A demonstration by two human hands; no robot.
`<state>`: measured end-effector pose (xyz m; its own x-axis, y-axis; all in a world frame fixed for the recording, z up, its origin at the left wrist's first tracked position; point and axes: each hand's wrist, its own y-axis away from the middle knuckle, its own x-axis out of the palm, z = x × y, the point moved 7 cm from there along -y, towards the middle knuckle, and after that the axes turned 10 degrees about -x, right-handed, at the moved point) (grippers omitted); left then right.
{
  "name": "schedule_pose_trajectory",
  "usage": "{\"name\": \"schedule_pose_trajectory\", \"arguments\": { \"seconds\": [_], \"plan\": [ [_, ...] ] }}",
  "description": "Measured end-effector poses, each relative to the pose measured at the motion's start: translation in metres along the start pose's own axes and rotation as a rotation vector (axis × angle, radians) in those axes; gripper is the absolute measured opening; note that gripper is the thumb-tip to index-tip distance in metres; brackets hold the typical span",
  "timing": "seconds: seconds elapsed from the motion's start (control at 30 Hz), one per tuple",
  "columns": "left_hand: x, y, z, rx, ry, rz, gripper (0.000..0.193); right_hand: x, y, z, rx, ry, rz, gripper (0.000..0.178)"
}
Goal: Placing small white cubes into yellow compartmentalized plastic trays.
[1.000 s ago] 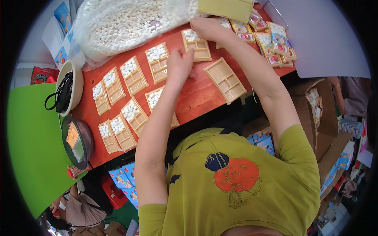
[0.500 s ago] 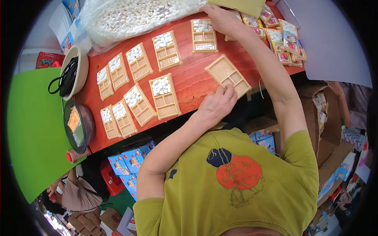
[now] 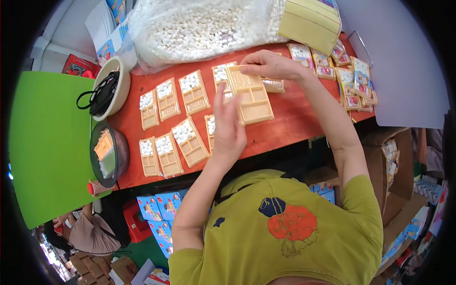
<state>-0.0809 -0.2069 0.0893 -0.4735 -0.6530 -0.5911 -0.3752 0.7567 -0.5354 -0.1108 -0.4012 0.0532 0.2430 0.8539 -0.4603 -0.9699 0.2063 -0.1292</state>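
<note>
Person is wearing an olive-green short-sleeve t-shirt (image 3: 289, 232) showing an orange-red round print with a dark blue patch; forearms are showing bare, no gloves.

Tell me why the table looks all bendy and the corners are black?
Head view: the fisheye lens curves the red table's straight edges toward the rim and leaves black corners; lighting is bright and even, with glare on the clear bag of white pieces; the left hand and the empty tan tray look sharp.

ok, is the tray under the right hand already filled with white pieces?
No: the tan tray the right hand holds by its top edge shows only bare compartments, unlike the filled trays beside it.
</note>
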Motion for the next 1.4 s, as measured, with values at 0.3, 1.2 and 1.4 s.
{"name": "schedule_pose_trajectory", "arguments": {
  "seconds": [0.3, 1.2, 1.4],
  "plan": [
    [0.017, -0.043, 0.12, -0.95, 1.309, 0.134, 0.039, -0.002, -0.12, -0.032, 0.099, 0.096, -0.078, 0.041],
    [0.049, -0.112, 0.176, -1.11, 1.032, 0.098, 0.028, -0.053, -0.175, -0.085, 0.249, 0.134, -0.119, 0.034],
    [0.086, -0.116, 0.179, -1.151, 1.203, 0.11, 0.029, -0.044, -0.171, -0.059, 0.037, 0.53, -0.039, 0.041]
  ]
}}
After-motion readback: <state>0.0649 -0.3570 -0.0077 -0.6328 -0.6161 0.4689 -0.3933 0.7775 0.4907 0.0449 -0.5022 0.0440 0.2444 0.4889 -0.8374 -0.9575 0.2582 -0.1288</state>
